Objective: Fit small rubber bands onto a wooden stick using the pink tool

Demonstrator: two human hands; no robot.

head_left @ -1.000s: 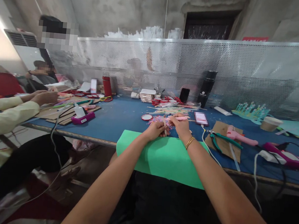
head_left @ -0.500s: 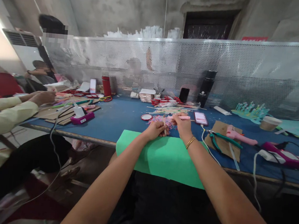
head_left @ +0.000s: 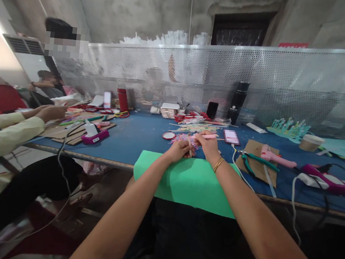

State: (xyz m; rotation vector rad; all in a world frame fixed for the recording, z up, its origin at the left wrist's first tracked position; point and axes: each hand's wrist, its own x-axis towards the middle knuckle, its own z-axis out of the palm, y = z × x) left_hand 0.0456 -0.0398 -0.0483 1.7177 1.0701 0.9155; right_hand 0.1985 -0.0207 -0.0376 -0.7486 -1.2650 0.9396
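My left hand (head_left: 179,150) is closed around a thin pale strip (head_left: 190,143) that stands nearly upright between the fingers. Pinched in my right hand (head_left: 210,147) is a pink pen-like tool (head_left: 211,136), its tip pointing left at the strip. Whether tip and strip touch is too small to tell. Behind both hands lies a loose pile of small pink and purple pieces (head_left: 176,139), beside a round white dish with a red rim (head_left: 168,135). A green sheet (head_left: 196,184) hangs over the table edge under my forearms.
On the blue table (head_left: 138,136), pliers (head_left: 259,160) and a pink glue gun (head_left: 279,157) rest on cardboard to the right, near a purple power strip (head_left: 328,179). A phone (head_left: 231,137) lies behind my right hand. A co-worker's hand (head_left: 51,112) is at the left.
My right hand has shifted slightly left, bringing the pink tool closer to the strip. My left hand stays in place. The co-worker's hand has moved a little to the right.
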